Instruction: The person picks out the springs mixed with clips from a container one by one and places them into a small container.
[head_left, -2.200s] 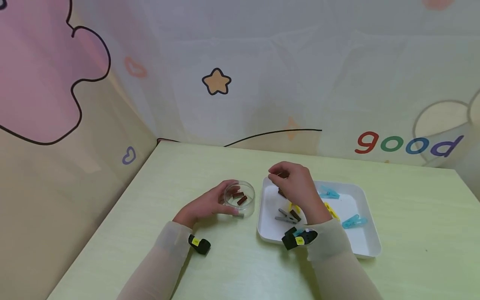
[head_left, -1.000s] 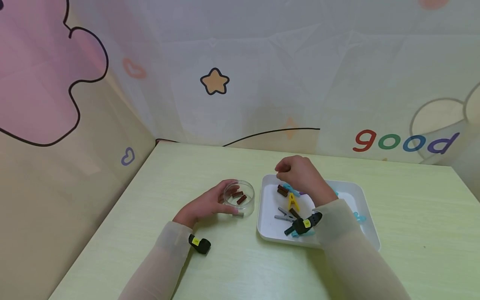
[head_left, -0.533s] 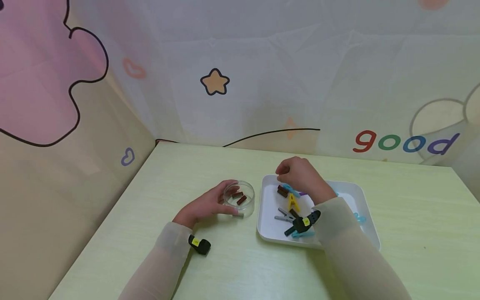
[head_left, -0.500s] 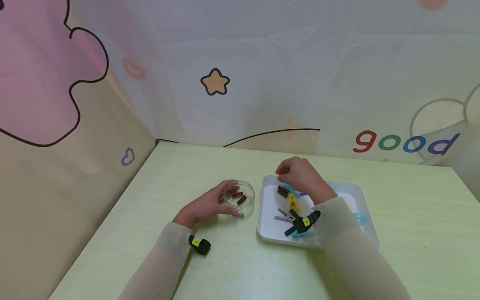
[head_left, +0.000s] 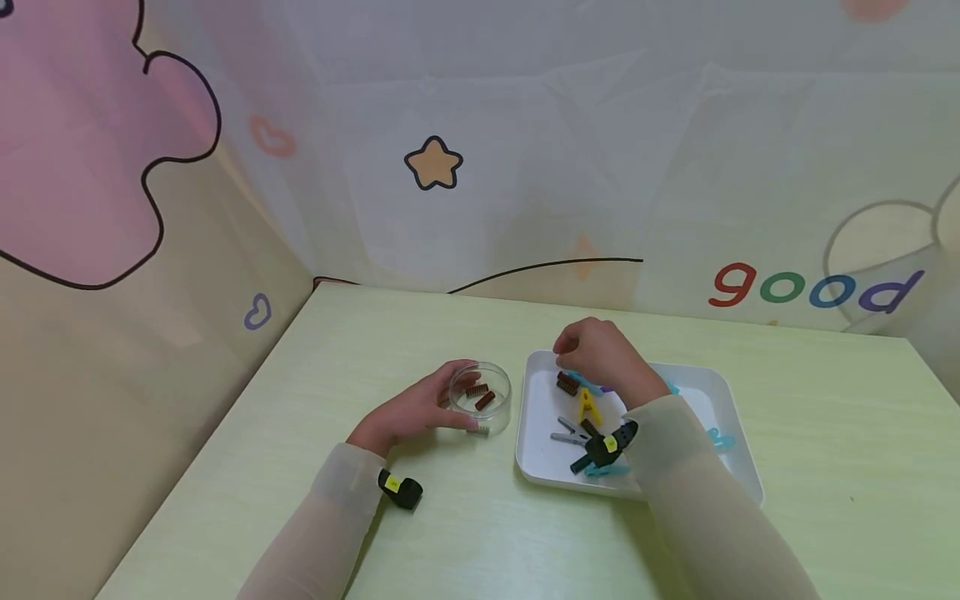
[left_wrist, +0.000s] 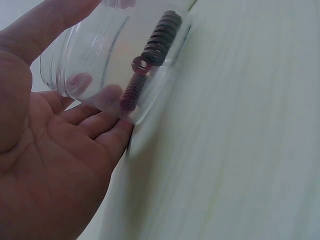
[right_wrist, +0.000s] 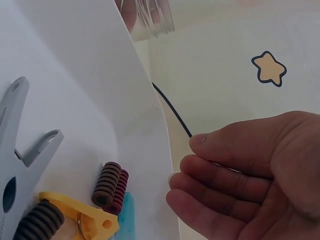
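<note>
My left hand point(head_left: 416, 407) grips a clear round jar point(left_wrist: 107, 55) at its side, thumb and fingers around it. Inside lie several coil springs, among them a dark spring point(left_wrist: 162, 37) and a thin red spring point(left_wrist: 134, 92). Over the far left rim of a white tray point(head_left: 536, 450) hovers my right hand point(right_wrist: 235, 170), fingers loosely bent, with no object showing between them. Below it in the tray rest a brown spring point(right_wrist: 107, 185) beside a red one, a yellow clothespin point(head_left: 588, 406), a grey clothespin point(head_left: 572, 432) and a dark spring point(right_wrist: 40, 220).
More light-blue clothespins lie in the tray, such as one blue clothespin point(head_left: 722, 439) at its right side; the right forearm covers part of the tray. A pale wood-grain table point(head_left: 450, 533) carries everything. A printed cloth point(head_left: 525, 167) hangs behind its far edge.
Since the oldest frame, my right hand has shifted slightly right and its forearm has swung right, uncovering the yellow clothespin. Over the last second it has barely moved. The left hand keeps its grip.
</note>
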